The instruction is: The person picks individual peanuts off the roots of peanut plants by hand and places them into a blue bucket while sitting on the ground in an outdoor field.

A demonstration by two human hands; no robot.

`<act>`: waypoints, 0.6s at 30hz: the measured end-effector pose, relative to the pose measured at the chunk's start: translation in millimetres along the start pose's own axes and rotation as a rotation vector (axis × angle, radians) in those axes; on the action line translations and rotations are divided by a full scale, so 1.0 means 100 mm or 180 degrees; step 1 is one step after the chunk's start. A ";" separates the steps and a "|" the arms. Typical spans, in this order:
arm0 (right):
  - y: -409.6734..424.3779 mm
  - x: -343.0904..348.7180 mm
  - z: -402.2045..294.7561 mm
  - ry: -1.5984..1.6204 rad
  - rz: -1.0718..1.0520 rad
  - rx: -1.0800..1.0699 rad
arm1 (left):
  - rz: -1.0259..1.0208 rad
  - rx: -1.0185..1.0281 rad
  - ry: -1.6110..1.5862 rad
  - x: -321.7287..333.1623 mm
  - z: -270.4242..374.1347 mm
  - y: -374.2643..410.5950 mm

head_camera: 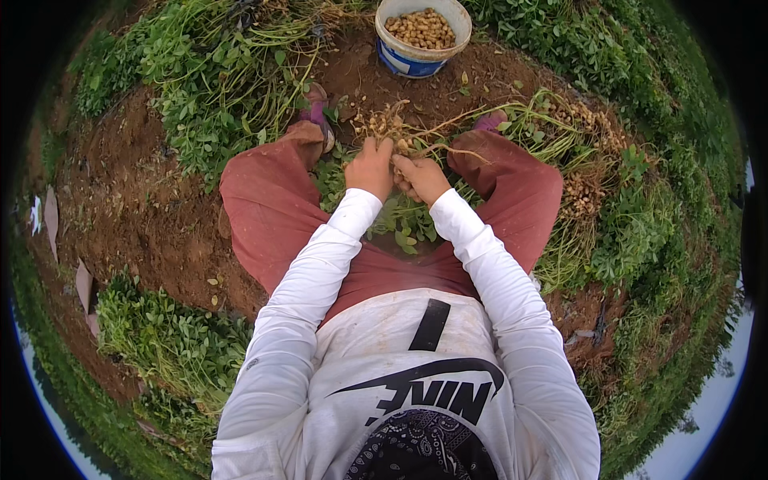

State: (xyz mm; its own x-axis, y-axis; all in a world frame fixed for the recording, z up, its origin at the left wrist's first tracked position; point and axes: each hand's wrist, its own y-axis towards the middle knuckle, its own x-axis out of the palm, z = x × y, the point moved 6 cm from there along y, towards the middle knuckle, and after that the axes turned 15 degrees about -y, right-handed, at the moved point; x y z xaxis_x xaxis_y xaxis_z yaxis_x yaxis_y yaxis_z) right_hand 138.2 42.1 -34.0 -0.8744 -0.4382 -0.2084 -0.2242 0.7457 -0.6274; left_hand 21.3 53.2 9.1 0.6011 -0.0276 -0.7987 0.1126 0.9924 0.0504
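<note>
Both hands meet between the knees at a peanut plant's root cluster (387, 125) with pods on it. My left hand (370, 169) has its fingers closed on the near side of the cluster. Against it, my right hand (423, 177) pinches at the roots and pods, its lower fingers curled; what lies inside them is hidden. Green leaves of the plant (403, 219) hang below the hands. Beyond the cluster stands a white and blue plastic bucket (410, 65) holding many peanut pods (422, 30).
Pulled peanut plants lie in heaps at the upper left (204, 90) and along the right (585, 195), some with pods showing. Another leafy heap (174, 339) is at the lower left. Brown soil (138, 198) stretches on the left. Purple shoes (317, 111) flank the cluster.
</note>
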 end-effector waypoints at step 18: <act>-0.30 0.07 0.00 0.1241 -0.1158 0.0308 | -0.0158 0.0233 -0.0173 0.06 0.14 -0.02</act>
State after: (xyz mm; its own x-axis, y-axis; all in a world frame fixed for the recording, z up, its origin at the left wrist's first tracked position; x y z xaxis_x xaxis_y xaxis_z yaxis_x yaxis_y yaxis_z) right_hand 138.5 16.4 -17.0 -0.8466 -0.4271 0.3176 -0.5178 0.5229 -0.6771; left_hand 36.0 49.5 13.1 0.6351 -0.0851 -0.7677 0.1996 0.9782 0.0567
